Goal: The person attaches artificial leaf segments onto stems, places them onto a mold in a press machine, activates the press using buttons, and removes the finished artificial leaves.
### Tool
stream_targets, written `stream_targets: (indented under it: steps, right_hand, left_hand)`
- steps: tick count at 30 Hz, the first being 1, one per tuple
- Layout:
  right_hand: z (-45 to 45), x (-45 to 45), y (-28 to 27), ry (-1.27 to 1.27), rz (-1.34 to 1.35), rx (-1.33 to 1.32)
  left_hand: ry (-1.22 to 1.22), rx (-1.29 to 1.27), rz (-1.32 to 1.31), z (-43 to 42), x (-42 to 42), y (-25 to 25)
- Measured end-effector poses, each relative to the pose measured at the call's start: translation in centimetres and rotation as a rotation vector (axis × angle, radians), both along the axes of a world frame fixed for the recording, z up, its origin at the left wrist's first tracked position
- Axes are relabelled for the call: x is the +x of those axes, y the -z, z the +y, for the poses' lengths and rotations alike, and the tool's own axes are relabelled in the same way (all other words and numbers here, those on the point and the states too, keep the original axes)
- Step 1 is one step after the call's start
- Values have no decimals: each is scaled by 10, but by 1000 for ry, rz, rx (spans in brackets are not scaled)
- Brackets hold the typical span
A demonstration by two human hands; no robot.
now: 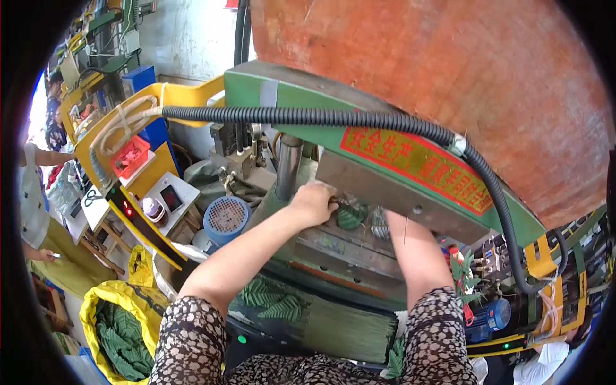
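Note:
My left hand [313,204] reaches under the raised green press head, its fingers curled together at the edge of a dark green artificial leaf [350,216]. That leaf lies on the metal lower die [346,247], with a clear or silvery leaf-shaped piece [378,222] beside it. My right forearm [420,256] goes in from the right; its hand is hidden behind the steel upper block [391,196]. Nearer to me are green fern leaves [273,300] and a flat stack of olive-green strips [350,327].
A black corrugated hose [308,116] crosses in front of the press. Yellow guard bars [144,228] stand at both sides. At left are a yellow bag [96,298] of green leaves, a blue round grille [226,217], a phone [171,198] on a small table, and another person [48,212].

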State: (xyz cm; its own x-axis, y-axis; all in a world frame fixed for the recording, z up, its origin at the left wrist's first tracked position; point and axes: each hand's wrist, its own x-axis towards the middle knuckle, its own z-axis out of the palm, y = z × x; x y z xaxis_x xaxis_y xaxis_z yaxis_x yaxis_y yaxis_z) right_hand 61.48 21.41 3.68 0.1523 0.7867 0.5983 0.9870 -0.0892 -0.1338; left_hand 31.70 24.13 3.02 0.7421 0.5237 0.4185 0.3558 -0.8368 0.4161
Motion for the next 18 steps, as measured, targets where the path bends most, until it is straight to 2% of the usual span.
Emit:
stream_targets:
  steps: [4, 6, 8, 9, 11, 14, 15, 16, 17, 18]
  right_hand:
    - [7, 4, 15, 68, -39, -44]
    - [-12, 1, 19, 78, -44, -53]
    - [-32, -4, 22, 74, -60, -63]
    - [-43, -12, 20, 66, -66, -77]
    - [-57, -30, 15, 40, -85, -105]
    - [-77, -68, -4, -27, -40, -152]
    - [-83, -84, -13, -67, 41, -169]
    - [-96, -104, -27, -129, 192, -203]
    - [-114, -136, -49, -128, 543, -338]
    - [-134, -154, -54, -250, 743, -339]
  left_hand:
    - [-65, 282, -139, -4, -13, -12]
    - [-95, 339, -104, -11, -34, -20]
    - [-139, -63, -127, -35, -58, -47]
    - [-104, -170, -186, -44, -68, -50]
    - [76, -584, -205, -64, -85, -54]
    - [410, -893, -321, -83, -93, -18]
    - [398, -1126, -363, -93, -95, -16]
    - [403, -1184, -387, -98, -96, -13]
    - [410, -1246, -408, -100, -95, -8]
    - [356, -1330, -452, -105, -93, -5]
